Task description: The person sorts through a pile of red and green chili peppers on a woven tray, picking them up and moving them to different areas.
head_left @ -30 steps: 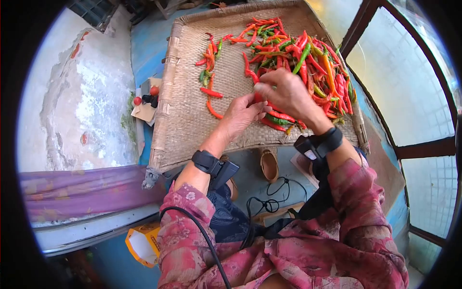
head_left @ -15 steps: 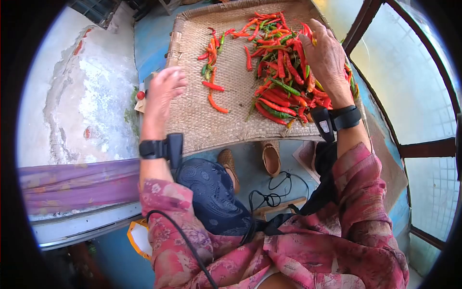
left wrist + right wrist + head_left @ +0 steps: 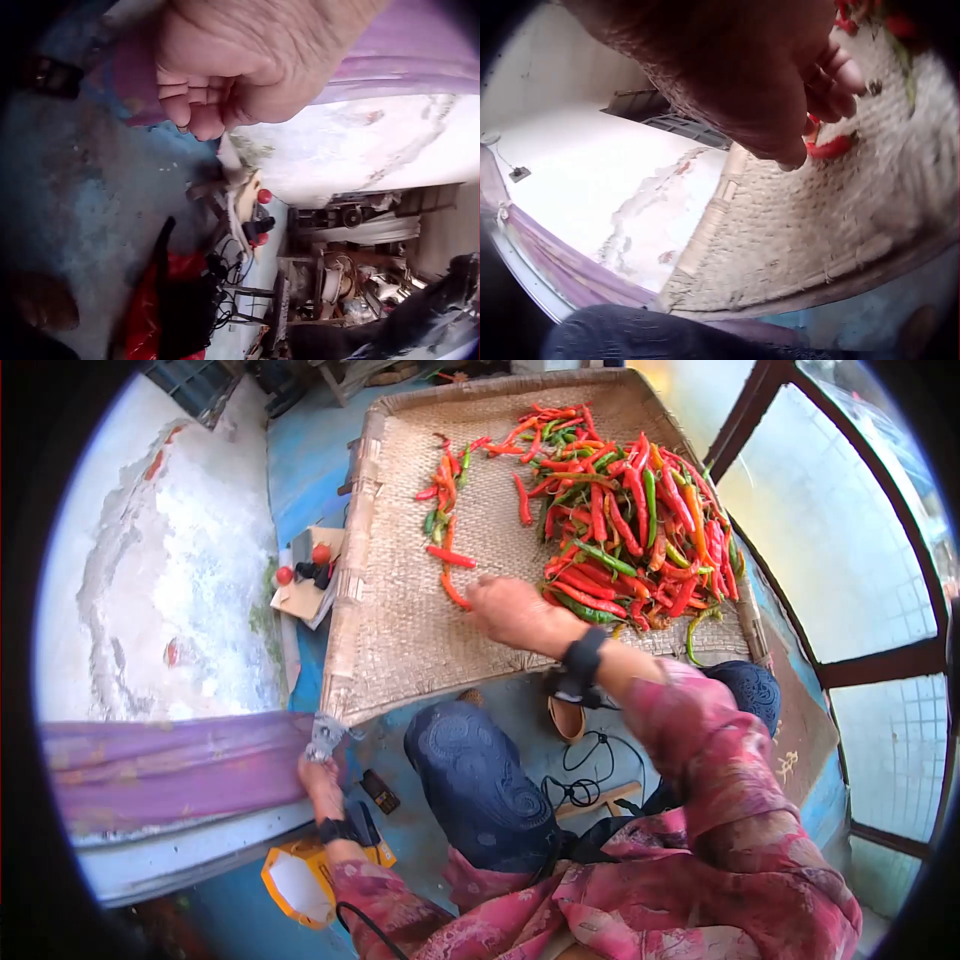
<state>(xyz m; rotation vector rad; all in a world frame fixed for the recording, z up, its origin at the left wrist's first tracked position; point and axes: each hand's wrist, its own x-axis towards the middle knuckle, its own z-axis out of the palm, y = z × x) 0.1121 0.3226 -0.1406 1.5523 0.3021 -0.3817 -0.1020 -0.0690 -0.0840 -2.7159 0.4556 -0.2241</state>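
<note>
My right hand (image 3: 520, 615) reaches across the woven tray (image 3: 400, 650), its fingertips right by a curved red chilli (image 3: 452, 588) at the near end of a short line of chillies (image 3: 440, 490). In the right wrist view its fingers bend loosely over the weave, close to a red chilli (image 3: 831, 147). A big heap of red and green chillies (image 3: 630, 510) covers the tray's right side. Low beside the tray's wrapped front-left corner (image 3: 322, 736) is my left hand (image 3: 320, 778). The left wrist view shows its fingers (image 3: 202, 116) loosely curled, with nothing visible in them.
A purple cloth (image 3: 180, 770) hangs along the left wall. Boxes with red balls (image 3: 305, 595) stand beyond the tray's left rim. On the floor are a small black device (image 3: 380, 790), an orange-and-white box (image 3: 300, 885) and a black cable (image 3: 585, 790). Framed glass panes (image 3: 850, 530) bound the right.
Both hands were together over the heap's front; then they parted. My left hand swung over the left rim and down beside the corner. My right went over the heap, then left across the tray.
</note>
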